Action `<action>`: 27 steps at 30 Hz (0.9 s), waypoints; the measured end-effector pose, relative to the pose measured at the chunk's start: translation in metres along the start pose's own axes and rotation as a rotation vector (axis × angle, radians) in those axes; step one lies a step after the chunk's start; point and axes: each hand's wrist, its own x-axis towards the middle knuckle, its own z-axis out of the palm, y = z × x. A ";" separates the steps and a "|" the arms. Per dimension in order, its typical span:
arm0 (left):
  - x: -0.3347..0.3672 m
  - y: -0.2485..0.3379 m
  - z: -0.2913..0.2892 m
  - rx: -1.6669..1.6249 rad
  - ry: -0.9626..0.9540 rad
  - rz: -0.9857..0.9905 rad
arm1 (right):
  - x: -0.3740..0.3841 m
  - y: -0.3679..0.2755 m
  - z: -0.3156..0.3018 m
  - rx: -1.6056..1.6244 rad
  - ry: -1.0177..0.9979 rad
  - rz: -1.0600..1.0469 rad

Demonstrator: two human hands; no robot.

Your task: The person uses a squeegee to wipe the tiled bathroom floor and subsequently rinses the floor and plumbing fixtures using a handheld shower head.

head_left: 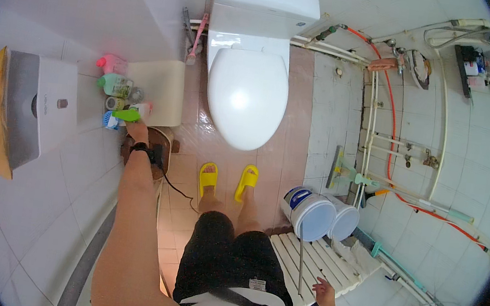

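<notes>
My left arm reaches forward to the left wall, and my left hand (137, 132) closes at a bright green spray head (127, 114). The bottle under it is mostly hidden, as are some fingertips. Beside it are a blue-and-white item (111, 120), a pale jar (114, 104), a green bottle (115, 85) and a pink bottle (112, 64), all crowded along the wall. Below my left wrist sits a brown bin (163, 143). My right hand (324, 294) hangs over the edge of a white slatted rack (291, 250), fingers apart and holding nothing.
Ahead stands a white toilet (247, 98) with its lid down; a pink brush (198, 37) is at its left. White buckets (313, 216) stand at the right, before mops (428, 203) and pipes (369, 125). A black cord (179, 192) trails across the floor near my feet.
</notes>
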 end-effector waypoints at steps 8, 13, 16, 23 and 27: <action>-0.018 0.021 -0.025 -0.002 -0.040 -0.402 | 0.013 0.010 -0.001 0.385 -0.003 0.108; -0.020 0.030 -0.011 0.127 -0.053 -0.155 | 0.000 -0.019 0.003 0.109 0.032 0.080; 0.024 -0.034 -0.033 0.118 -0.015 -0.050 | 0.017 -0.007 0.000 0.125 -0.025 0.003; -0.029 0.081 -0.027 0.247 -0.502 -0.235 | -0.001 0.002 0.018 0.181 0.035 0.095; -0.056 0.063 -0.055 0.352 -0.585 0.006 | 0.015 0.021 0.015 0.102 0.004 -0.034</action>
